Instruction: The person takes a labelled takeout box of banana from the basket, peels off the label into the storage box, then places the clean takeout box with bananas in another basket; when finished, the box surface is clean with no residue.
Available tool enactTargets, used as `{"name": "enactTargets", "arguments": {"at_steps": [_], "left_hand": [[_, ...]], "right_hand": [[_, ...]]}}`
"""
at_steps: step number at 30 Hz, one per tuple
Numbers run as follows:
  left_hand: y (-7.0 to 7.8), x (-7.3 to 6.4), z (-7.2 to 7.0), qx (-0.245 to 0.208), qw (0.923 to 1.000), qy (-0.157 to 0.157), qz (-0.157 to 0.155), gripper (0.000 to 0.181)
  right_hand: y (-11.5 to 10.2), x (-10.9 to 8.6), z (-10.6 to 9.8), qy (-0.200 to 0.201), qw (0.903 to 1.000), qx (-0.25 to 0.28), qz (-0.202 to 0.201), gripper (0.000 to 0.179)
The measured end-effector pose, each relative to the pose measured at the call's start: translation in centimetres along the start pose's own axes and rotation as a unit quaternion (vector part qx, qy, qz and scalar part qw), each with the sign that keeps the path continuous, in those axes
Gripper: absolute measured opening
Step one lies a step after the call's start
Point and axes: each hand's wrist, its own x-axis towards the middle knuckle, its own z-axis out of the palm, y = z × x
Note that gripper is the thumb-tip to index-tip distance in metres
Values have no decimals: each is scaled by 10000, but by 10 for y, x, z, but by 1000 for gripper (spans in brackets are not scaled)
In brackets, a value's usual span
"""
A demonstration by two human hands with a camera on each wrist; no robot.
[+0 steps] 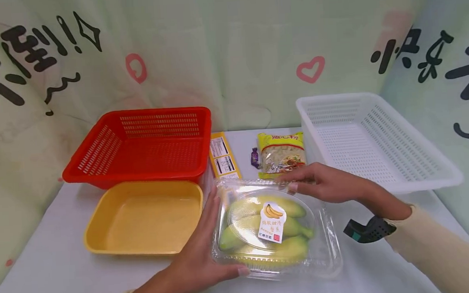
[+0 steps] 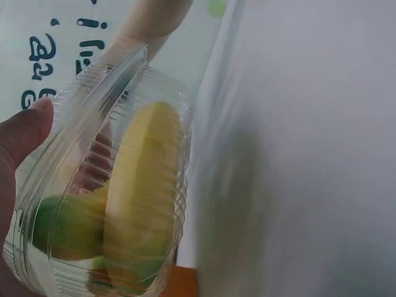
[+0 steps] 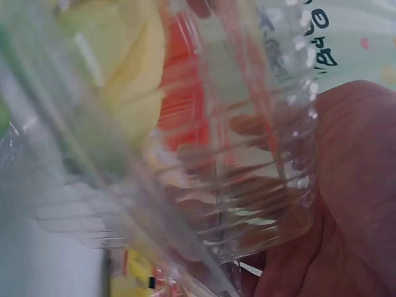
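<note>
A clear plastic clamshell box [image 1: 323, 248] of greenish-yellow bananas [image 1: 291, 249] is held over the white table, with a white banana label [image 1: 272, 223] on its lid. My left hand [image 1: 202, 254] grips its left side, thumb along the near edge. At the far right corner, my right hand [image 1: 328, 183] holds the rim with its fingers. Seen from the left wrist, the box [image 2: 145, 198] stands off the tabletop, which carries a soft shadow. The right wrist view shows fingers blurred through the ribbed plastic and the palm [image 3: 359, 173] beside it.
A red basket [image 1: 164, 168] stands at the back left, with a yellow tray [image 1: 142, 217] before it. A white basket [image 1: 419, 185] is at the back right. Between them lie a yellow-edged card [image 1: 224, 156], a purple-wrapped candy [image 1: 255, 158] and a bag of macaroni [image 1: 281, 153]. A printed curtain hangs behind.
</note>
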Motion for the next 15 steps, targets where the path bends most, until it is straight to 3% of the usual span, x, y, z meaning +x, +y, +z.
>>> {"name": "enactTargets", "arguments": {"at_steps": [8,15], "left_hand": [[-3,-12,13,7,9999,163,-44,130],[-5,-21,23,-415,9990,141,-80,128]], "right_hand": [[6,-6,14,-11,9999,96,-33,34],[5,-7,21,-48,9989,415,192,32]]}}
